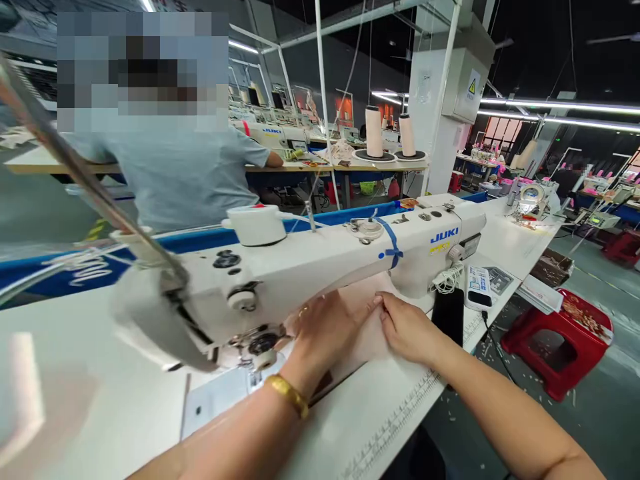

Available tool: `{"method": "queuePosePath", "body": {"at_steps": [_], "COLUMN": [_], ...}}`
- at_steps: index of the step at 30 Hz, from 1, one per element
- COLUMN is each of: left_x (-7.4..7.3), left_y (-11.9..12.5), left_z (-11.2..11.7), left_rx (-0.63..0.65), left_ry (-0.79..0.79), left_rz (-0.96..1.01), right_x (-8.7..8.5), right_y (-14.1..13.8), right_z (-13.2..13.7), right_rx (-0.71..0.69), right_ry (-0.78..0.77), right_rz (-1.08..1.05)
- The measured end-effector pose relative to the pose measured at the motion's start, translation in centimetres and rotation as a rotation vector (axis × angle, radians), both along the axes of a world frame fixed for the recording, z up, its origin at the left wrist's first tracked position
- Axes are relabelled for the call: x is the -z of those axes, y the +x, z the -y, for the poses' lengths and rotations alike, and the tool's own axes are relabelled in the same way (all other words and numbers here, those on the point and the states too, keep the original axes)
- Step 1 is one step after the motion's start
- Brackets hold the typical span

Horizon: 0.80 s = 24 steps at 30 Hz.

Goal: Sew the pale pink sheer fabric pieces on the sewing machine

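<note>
A white JUKI sewing machine (320, 257) stands across the white table (90, 393). Under its arm lies a pale pink piece of fabric (363, 303). My left hand (320, 330), with a gold bracelet and a ring, lies flat on the fabric close to the needle area (263, 347), fingers stretched out. My right hand (407, 327) rests on the fabric further right, its fingers bent and pinching the fabric's edge. The two hands nearly touch at the fingertips.
A phone (449, 313) and a small white device (479, 288) lie by the machine's base. A red plastic stool (560, 340) stands on the floor at right. A person in a light blue shirt (180, 173) sits at the table behind. Two thread cones (390, 130) stand beyond.
</note>
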<state>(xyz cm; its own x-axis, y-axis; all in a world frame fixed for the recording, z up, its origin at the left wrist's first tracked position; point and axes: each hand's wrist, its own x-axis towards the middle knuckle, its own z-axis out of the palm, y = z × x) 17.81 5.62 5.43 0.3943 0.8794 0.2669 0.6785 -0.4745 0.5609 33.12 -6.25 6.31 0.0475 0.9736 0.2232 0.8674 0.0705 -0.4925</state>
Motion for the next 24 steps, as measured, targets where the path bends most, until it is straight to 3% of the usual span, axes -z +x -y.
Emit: {"method": "queuePosePath", "body": {"at_steps": [5,9,15,19,22,24], "left_x": [-0.6,-1.8,-3.8,-2.4,-0.6,0.3], "left_y": [0.2,0.5,0.1,-0.6,-0.3,0.1], "left_z": [-0.7,-0.1,3.9,6.7,5.8,4.0], "left_rx": [-0.06,-0.005,0.125,0.354,0.62,0.643], "left_ry": [-0.05,-0.043,0.186,0.402,0.796,0.881], "left_rz": [-0.219,-0.313,-0.365,-0.339,-0.263,-0.248], "right_x": [0.9,1.4,2.0,2.2,2.4,2.7], "right_y": [0.8,1.5,2.8,3.4,3.5,3.3], "right_z": [0.8,1.5,3.3,5.2,6.0,6.2], "right_rx": [-0.02,-0.022,-0.007,0.125,0.161,0.14], "right_ry": [0.041,0.119,0.423,0.602,0.628,0.627], "right_rz": [-0.107,-0.109,-0.115,-0.144,-0.144,-0.119]}}
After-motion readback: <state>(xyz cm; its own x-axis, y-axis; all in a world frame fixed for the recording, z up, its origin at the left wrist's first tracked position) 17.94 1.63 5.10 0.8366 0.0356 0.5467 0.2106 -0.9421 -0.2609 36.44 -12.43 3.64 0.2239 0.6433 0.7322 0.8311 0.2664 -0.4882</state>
